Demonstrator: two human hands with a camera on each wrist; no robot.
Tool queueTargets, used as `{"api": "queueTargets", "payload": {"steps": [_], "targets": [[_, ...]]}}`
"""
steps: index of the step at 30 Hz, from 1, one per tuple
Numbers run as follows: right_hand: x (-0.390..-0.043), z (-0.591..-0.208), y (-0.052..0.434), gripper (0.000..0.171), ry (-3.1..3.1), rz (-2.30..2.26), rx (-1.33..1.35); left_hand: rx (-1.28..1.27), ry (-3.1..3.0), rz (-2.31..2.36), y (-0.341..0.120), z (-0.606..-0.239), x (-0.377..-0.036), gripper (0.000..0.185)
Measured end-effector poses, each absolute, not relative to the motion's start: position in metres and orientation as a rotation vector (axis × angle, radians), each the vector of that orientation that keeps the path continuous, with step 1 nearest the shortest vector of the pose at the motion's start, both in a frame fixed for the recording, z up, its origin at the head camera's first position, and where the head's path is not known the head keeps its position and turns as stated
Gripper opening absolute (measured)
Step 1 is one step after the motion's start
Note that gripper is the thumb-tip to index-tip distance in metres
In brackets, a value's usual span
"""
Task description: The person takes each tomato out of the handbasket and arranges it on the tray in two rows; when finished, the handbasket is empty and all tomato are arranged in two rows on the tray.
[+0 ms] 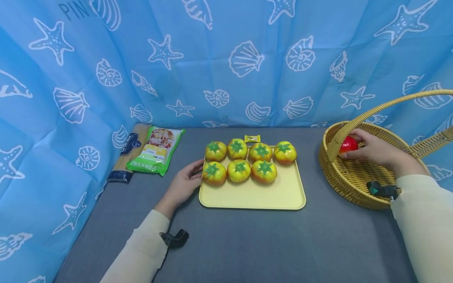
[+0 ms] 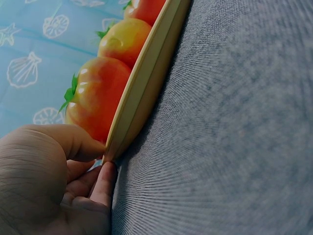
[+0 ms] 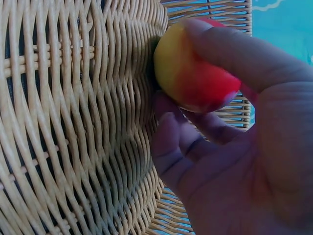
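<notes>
In the head view, my left hand [image 1: 183, 184] pinches the left rim of a pale yellow tray [image 1: 247, 196]; the left wrist view shows its thumb and fingers on the rim [image 2: 139, 90]. Several yellow-orange toy tomatoes [image 1: 238, 171] with green star-shaped tops sit on the tray in two rows. My right hand [image 1: 380, 153] reaches inside a round wicker basket [image 1: 332, 179] on the right and grips a red apple [image 1: 348, 144]. Up close in the right wrist view, the apple [image 3: 195, 73] has a yellow side and is near the woven wall [image 3: 112, 107].
A small yellow wrapped candy [image 1: 252, 138] lies behind the tray. On the left are a green and white food packet [image 1: 155, 151] and a brown pack [image 1: 129, 155] partly beneath it. The basket's tall handle [image 1: 396, 103] arches over it. A blue shell-patterned curtain [image 1: 219, 67] hangs behind the grey table.
</notes>
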State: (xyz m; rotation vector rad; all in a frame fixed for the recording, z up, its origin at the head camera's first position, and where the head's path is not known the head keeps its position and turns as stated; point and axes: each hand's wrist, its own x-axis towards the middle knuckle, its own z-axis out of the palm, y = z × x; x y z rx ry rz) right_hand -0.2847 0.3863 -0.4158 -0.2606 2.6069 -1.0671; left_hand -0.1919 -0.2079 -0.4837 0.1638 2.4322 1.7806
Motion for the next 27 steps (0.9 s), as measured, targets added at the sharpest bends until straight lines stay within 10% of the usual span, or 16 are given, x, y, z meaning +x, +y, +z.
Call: {"api": "queueTargets", "payload": {"steps": [27], "targets": [[-0.265,-0.376,0.377,0.045,2.721,-1.386,-0.149,0.144,2.428,1.798,-0.208,-0.486,-0.192,0.066]]}}
